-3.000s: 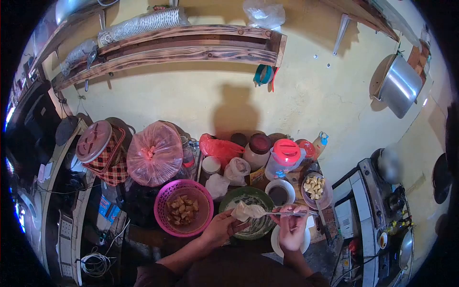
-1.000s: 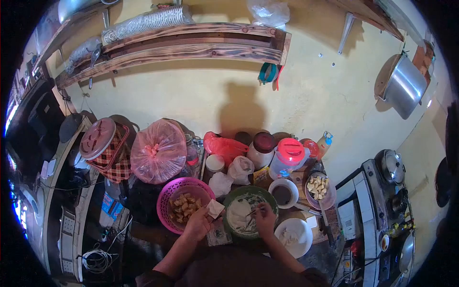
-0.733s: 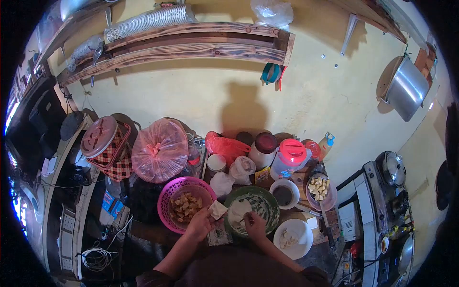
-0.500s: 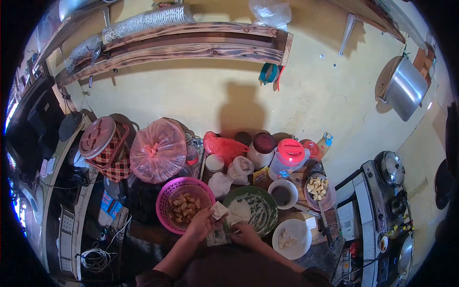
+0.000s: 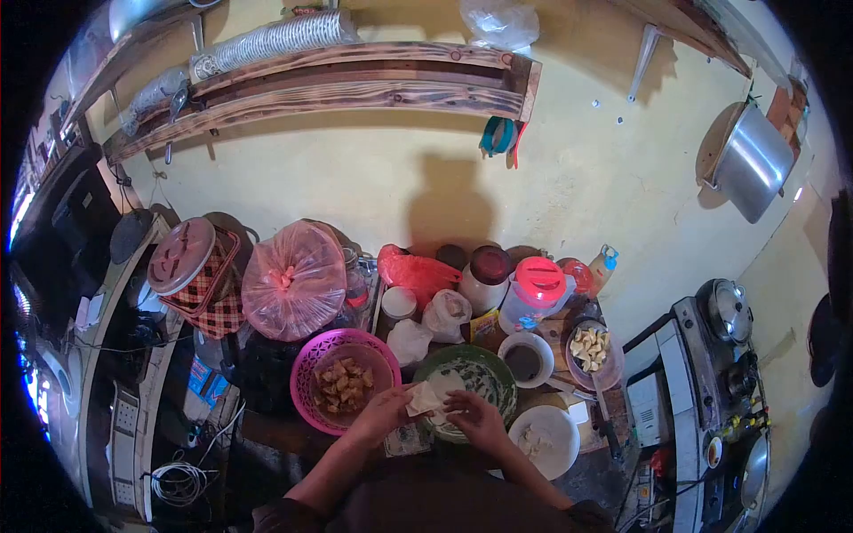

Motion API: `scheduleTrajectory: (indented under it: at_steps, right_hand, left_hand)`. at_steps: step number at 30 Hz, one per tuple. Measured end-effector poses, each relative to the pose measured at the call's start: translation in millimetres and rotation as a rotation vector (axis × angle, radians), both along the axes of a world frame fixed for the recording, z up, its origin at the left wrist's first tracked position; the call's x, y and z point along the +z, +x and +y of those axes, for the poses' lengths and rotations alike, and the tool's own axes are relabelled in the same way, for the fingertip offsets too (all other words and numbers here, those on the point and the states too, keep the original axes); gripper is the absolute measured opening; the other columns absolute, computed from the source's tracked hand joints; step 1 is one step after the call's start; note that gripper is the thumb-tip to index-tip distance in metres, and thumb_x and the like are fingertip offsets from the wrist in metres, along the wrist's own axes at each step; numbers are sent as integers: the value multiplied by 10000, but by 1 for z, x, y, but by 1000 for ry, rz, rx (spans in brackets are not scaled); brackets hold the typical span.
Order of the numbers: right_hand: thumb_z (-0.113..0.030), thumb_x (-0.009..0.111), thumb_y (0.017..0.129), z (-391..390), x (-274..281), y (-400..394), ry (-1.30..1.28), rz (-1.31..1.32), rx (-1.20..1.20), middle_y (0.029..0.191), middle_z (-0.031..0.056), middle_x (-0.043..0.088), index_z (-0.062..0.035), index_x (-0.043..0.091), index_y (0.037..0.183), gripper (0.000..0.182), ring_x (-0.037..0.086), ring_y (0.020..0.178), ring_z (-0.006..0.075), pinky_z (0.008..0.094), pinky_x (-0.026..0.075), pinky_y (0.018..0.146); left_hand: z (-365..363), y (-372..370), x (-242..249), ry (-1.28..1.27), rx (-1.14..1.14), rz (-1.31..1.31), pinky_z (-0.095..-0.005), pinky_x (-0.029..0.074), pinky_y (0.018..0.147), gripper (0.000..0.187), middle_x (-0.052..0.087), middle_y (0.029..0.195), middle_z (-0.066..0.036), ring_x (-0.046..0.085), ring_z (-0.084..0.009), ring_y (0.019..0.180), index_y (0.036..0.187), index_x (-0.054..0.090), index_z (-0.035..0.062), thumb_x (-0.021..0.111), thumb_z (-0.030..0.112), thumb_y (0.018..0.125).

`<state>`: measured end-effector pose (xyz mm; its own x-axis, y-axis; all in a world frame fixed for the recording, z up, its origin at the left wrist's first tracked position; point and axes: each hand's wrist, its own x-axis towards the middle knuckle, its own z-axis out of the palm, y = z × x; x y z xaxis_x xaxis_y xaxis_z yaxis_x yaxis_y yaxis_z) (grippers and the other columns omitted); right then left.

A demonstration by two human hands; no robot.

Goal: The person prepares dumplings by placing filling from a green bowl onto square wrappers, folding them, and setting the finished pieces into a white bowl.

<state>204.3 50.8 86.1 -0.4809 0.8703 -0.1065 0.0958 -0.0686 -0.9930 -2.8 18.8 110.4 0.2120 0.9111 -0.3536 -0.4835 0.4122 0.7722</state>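
Observation:
My left hand (image 5: 380, 417) pinches a thin, pale dough wrapper (image 5: 423, 400) by its left side, holding it over the near left rim of a green plate (image 5: 509, 391). My right hand (image 5: 477, 421) is over the plate's near right part, its fingers partly curled and apart, fingertips close to the wrapper's right edge. White smears and a whitish patch cover the plate. Left of my left hand is a pink basket (image 5: 299, 377) with browned, chunky food pieces (image 5: 343, 385) in it. A white plate (image 5: 558, 449) with a few pale scraps lies to the right of my right hand.
Behind the green plate are small plastic bags (image 5: 409, 343), a bowl of dark liquid (image 5: 524, 359) and a red-lidded pitcher (image 5: 533, 298). A bowl of pale chunks (image 5: 589, 348) and a knife (image 5: 609, 431) sit at right. A stove (image 5: 706, 355) stands far right.
My right hand has risen from the plate's near rim toward the wrapper, its fingers spreading. My left hand has shifted slightly right with the wrapper, which now shows more of its surface.

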Motion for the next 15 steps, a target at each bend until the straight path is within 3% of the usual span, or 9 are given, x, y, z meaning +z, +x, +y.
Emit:
scheduleTrajectory:
  at_steps: [2, 6, 8, 11, 15]
  right_hand:
    - [-77, 616, 824, 0, 10, 2, 120, 95, -62, 1015, 96, 604, -61, 577, 1084, 264, 596, 927, 172, 315, 495, 791]
    - [-40, 659, 771, -1, 16, 4, 222, 199, -127, 961, 106, 628, -42, 608, 1020, 254, 625, 857, 182, 306, 503, 760]
    - [-12, 692, 708, 1, 20, 10, 583, -11, -165, 894, 112, 648, -27, 647, 916, 213, 645, 800, 204, 302, 510, 724]
    - [-1, 700, 670, -2, 32, 13, 666, -10, -177, 852, 116, 656, -29, 671, 829, 164, 649, 781, 223, 299, 512, 700]
    - [-6, 704, 671, -2, 42, 16, 692, -28, -159, 867, 107, 657, -45, 680, 827, 162, 649, 783, 218, 302, 513, 702]
  left_hand:
    - [1, 5, 9, 19, -36, -23, -354, 454, 903, 417, 537, 1152, -105, 539, -203, 1047, 1261, 403, -33, 427, 225, 934]
    - [3, 12, 10, 28, -166, -57, -328, 463, 859, 440, 541, 1148, -94, 546, -191, 1008, 1252, 419, -36, 451, 255, 924]
    - [4, 17, 4, 55, -203, -66, -318, 461, 839, 450, 543, 1136, -95, 547, -184, 982, 1255, 414, -42, 448, 261, 924]
    - [4, 24, -4, 64, -252, -105, -304, 456, 807, 470, 546, 1112, -96, 546, -173, 944, 1262, 401, -53, 442, 272, 925]
    - [4, 26, -4, 24, -259, -156, -306, 455, 796, 487, 547, 1088, -97, 542, -164, 922, 1274, 379, -61, 435, 275, 926]
